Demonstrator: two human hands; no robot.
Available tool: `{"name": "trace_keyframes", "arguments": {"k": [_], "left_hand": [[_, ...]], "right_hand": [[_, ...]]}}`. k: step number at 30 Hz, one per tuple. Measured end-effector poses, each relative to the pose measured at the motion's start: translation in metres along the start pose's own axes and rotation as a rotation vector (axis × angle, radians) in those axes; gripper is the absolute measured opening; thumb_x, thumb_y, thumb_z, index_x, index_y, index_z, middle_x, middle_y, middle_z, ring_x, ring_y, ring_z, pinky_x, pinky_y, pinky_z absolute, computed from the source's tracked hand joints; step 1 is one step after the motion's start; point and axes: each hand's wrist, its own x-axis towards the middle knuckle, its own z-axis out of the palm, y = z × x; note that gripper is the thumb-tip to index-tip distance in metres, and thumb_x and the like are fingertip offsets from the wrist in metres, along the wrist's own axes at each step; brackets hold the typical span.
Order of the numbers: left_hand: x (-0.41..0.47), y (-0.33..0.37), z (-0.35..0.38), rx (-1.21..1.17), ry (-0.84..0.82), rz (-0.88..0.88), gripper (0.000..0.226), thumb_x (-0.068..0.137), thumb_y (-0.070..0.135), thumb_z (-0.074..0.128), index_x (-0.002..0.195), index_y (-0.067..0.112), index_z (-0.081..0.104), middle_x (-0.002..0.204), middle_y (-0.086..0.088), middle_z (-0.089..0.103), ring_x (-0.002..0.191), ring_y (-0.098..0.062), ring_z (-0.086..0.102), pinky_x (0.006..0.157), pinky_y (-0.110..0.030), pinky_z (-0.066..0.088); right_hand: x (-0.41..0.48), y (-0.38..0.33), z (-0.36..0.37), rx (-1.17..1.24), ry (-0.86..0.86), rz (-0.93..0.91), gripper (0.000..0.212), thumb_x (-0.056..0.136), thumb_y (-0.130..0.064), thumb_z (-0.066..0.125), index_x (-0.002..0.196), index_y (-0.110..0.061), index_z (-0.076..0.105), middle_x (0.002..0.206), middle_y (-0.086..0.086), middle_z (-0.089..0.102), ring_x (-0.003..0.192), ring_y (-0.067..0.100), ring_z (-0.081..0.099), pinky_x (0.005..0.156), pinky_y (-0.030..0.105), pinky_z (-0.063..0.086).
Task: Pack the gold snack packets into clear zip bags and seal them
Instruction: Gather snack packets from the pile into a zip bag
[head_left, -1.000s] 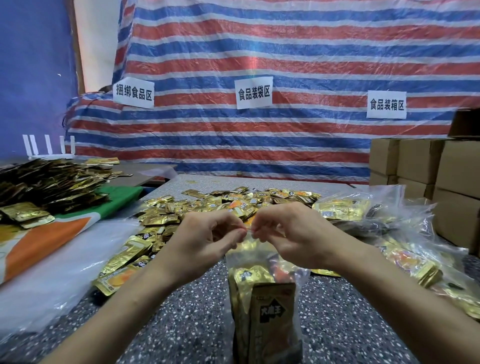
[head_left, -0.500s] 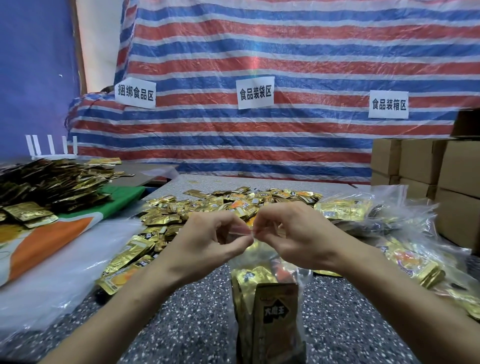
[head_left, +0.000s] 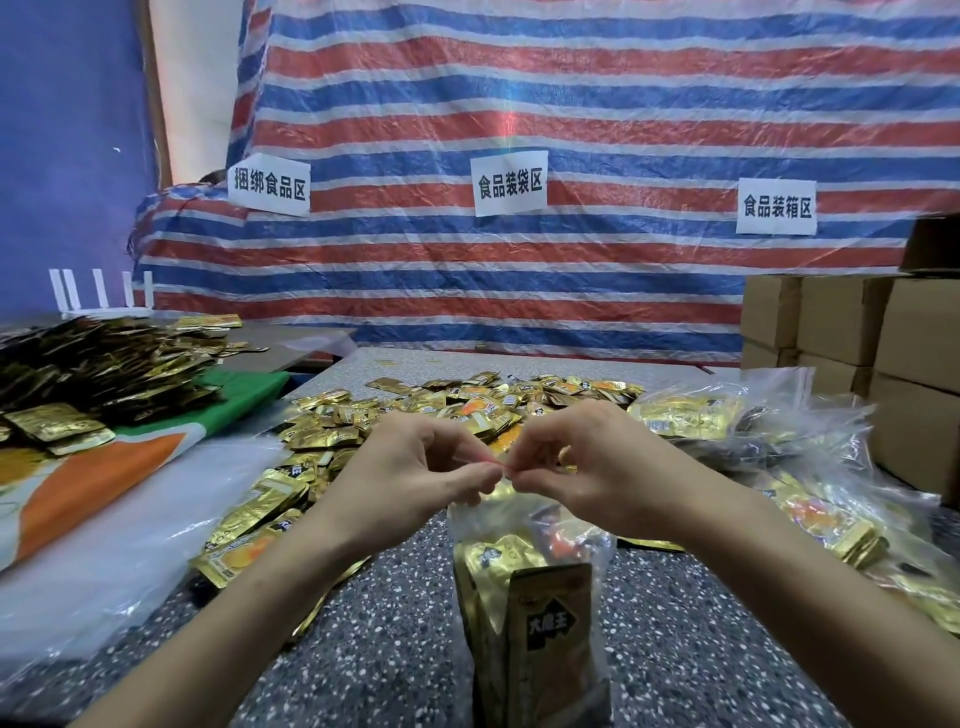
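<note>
Head view: left hand (head_left: 415, 470), right hand (head_left: 597, 467) pinch zip bag (head_left: 530, 597) top, fingers curled

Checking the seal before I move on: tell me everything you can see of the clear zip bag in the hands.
The clear zip bag is thin, crinkled, see-through plastic, held upright over the speckled table. Gold packets stand on end inside; the front one bears black print. The left hand and right hand pinch its top edge, fingertips nearly meeting, where a thin reddish strip shows. Its bottom runs off the frame. I cannot tell whether the zip is fully closed.
</note>
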Motion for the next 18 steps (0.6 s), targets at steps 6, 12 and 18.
{"name": "trace_keyframes", "arguments": {"k": [6,12,18], "left_hand": [[-0.0010,0.0056,0.0003,-0.003,-0.026,-0.019,0.002,0.083,0.014,0.077,0.085,0.014,0.077,0.075,0.001,0.076,0.070,-0.013,0.073,0.064,-0.021,0.056],[-0.0005,0.0091,0.0062,0.086,0.014,0.042,0.003,0.084,0.012,0.076,0.083,0.014,0.076,0.075,-0.002,0.074,0.070,-0.020,0.070,0.064,-0.030,0.056],[-0.0051,0.0042,0.0032,0.186,0.059,0.151,0.005,0.084,0.012,0.075,0.088,0.012,0.078,0.075,0.003,0.074,0.069,-0.011,0.070,0.062,-0.021,0.055]], "right_hand": [[0.0002,-0.0009,-0.0005,0.007,-0.016,0.010,0.006,0.090,-0.029,0.074,0.094,-0.027,0.078,0.088,-0.014,0.074,0.082,0.001,0.065,0.080,0.033,0.056],[0.0010,-0.0008,0.0027,0.020,0.005,-0.002,0.002,0.087,-0.028,0.075,0.087,-0.027,0.073,0.081,-0.012,0.069,0.079,0.006,0.062,0.076,0.039,0.054],[-0.0023,0.0055,-0.0009,0.023,-0.013,-0.009,0.008,0.092,-0.034,0.070,0.095,-0.030,0.077,0.083,-0.019,0.067,0.079,0.000,0.060,0.074,0.034,0.055]]}}
